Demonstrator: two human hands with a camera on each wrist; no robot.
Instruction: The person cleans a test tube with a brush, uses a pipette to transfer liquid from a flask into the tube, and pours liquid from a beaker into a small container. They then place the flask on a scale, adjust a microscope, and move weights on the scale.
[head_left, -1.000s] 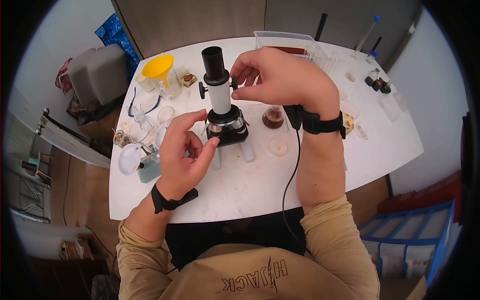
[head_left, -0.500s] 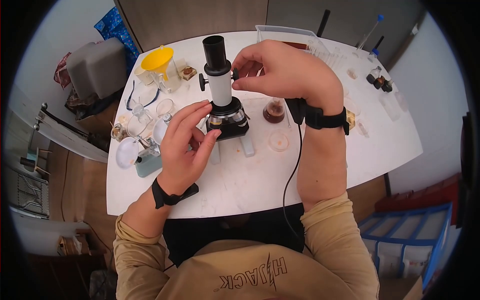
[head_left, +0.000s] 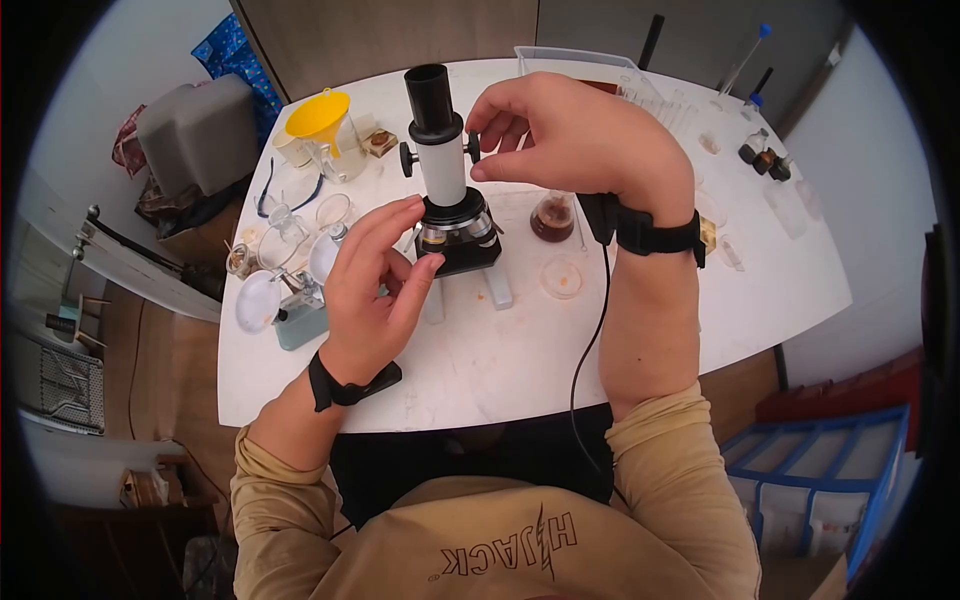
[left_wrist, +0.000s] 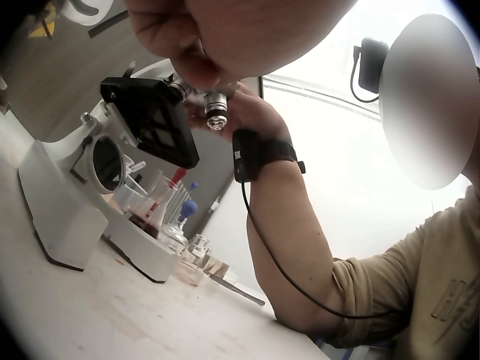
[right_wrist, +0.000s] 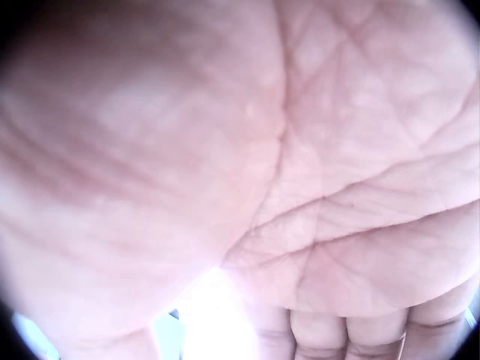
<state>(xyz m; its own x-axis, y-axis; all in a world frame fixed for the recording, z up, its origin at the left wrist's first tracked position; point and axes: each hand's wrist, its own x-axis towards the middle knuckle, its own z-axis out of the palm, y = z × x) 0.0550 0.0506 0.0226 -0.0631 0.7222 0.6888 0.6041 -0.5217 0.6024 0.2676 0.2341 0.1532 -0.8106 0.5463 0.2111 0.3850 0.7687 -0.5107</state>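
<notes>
- The microscope [head_left: 441, 175] stands upright on the white table [head_left: 500, 365], in front of the person and between the two hands.
- The right hand [head_left: 585, 135] is at the focus knob [head_left: 474, 147] on the right side of the tube, pinching it between thumb and bent fingers; the right wrist view shows mostly palm.
- The left hand [head_left: 370, 290] is beside the lower part of the microscope, thumb and forefinger spread apart, the forefinger tip by the nosepiece [head_left: 455, 212] and the thumb tip by the stage [left_wrist: 150, 120]. Whether they touch it cannot be told.
- An objective lens [left_wrist: 216, 112] points down near the stage, with a round mirror [left_wrist: 107, 163] beneath the stage.
- To the right of the microscope are a conical flask [head_left: 552, 220] of dark reddish liquid and a petri dish [head_left: 562, 277].
- A balance [head_left: 300, 325] sits left of the left hand; a yellow funnel [head_left: 318, 115] is farther back.
</notes>
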